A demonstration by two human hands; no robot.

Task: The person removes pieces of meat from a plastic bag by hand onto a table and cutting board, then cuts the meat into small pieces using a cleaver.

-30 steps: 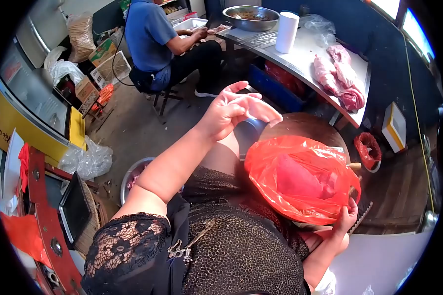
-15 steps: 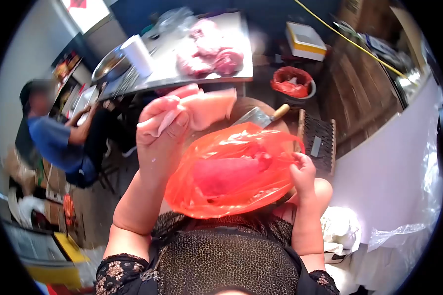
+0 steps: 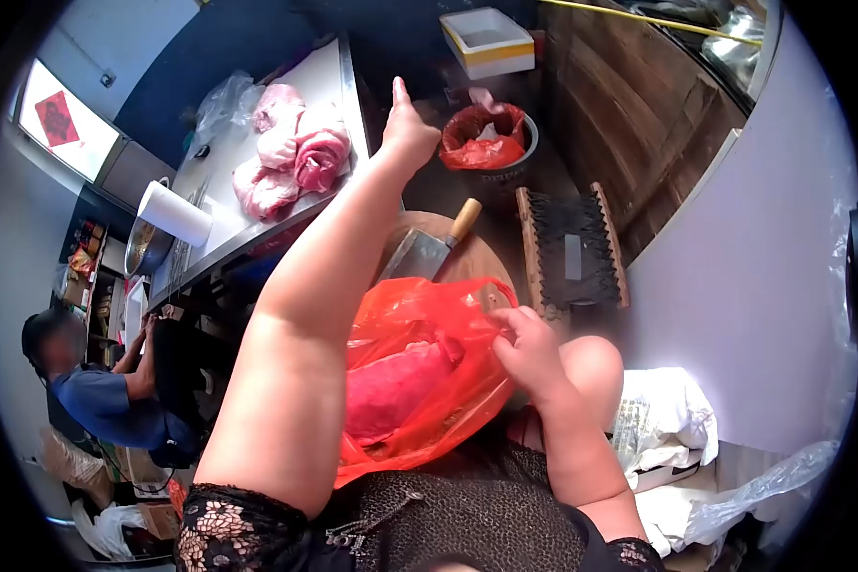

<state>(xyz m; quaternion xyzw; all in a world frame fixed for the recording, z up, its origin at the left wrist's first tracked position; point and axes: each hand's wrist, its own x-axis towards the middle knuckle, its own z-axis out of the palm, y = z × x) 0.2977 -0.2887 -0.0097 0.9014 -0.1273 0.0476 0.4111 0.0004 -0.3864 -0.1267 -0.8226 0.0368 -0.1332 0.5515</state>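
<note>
My left hand (image 3: 410, 133) is stretched far forward, near the lined bin, with the thumb up and nothing visible in it; its other fingers are partly hidden. A pale pink piece of meat or skin (image 3: 486, 99) is apart from the hand, just above the bin's red liner (image 3: 481, 151). At my lap, the right hand (image 3: 527, 348) pinches the edge of a red plastic bag (image 3: 477, 400). Inside the bag lies a large piece of meat (image 3: 400, 386), seen through the plastic. Beyond the bag, a cleaver (image 3: 421, 255) with a wooden handle rests on a round chopping board (image 3: 491, 250).
Large cuts of raw meat (image 3: 291, 157) lie on a metal-edged table (image 3: 338, 86) beside a paper roll (image 3: 174, 214). Right of the board stands a low woven stool (image 3: 572, 250). A white foam box (image 3: 489, 43) sits behind the bin. A person (image 3: 114, 400) sits at the left.
My left hand has swung forward and right toward the bin and let go of the pale pink piece. The right hand still holds the bag. The view has turned right.
</note>
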